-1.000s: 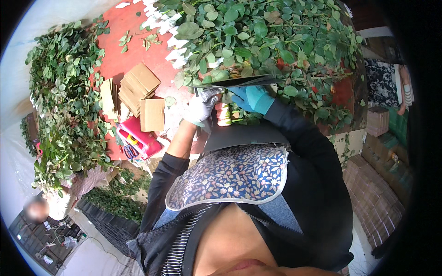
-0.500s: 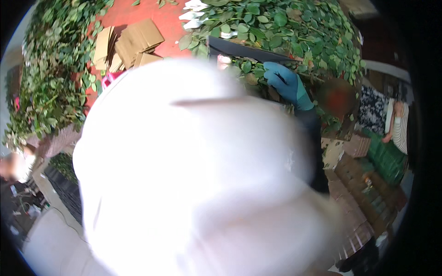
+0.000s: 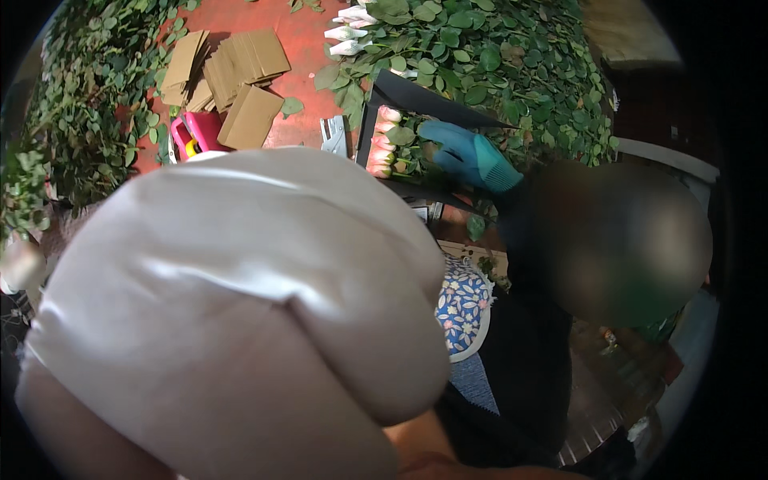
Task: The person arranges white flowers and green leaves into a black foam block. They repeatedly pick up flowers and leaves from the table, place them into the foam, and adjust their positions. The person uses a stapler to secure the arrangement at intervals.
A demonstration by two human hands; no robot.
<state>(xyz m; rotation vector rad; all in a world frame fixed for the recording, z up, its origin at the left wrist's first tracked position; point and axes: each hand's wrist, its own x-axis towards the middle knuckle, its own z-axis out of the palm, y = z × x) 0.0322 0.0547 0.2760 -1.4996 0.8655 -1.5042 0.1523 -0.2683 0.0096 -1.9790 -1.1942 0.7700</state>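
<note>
At the right of the table, my right hand (image 3: 472, 156) wears a blue-green knit glove and comes from a dark sleeve. Its fingers bend over the leafy stems of a small bunch of pink roses (image 3: 382, 152); the fingertips are hidden among the leaves. The roses lie with their heads to the left on black wrapping (image 3: 448, 98). A large, pale, shiny cloth shape (image 3: 232, 264) fills the middle and lower left and covers much of the work area. My left hand does not show. Some bare skin (image 3: 424, 440) appears at the lower edge; whose it is cannot be told.
Cut brown cardboard pieces (image 3: 248, 60) lie on the red tabletop (image 3: 308, 104), near a pink plastic object (image 3: 198, 132) and a silver stapler (image 3: 334, 136). Leafy stems (image 3: 512, 56) pile up at the far right, with more foliage (image 3: 88, 96) at left. White-wrapped flower heads (image 3: 350, 32) stick out.
The pale cloth shape has shifted left and down, baring more roses, the stapler and a floral cloth. My right glove has moved left and slightly down over the bunch.
</note>
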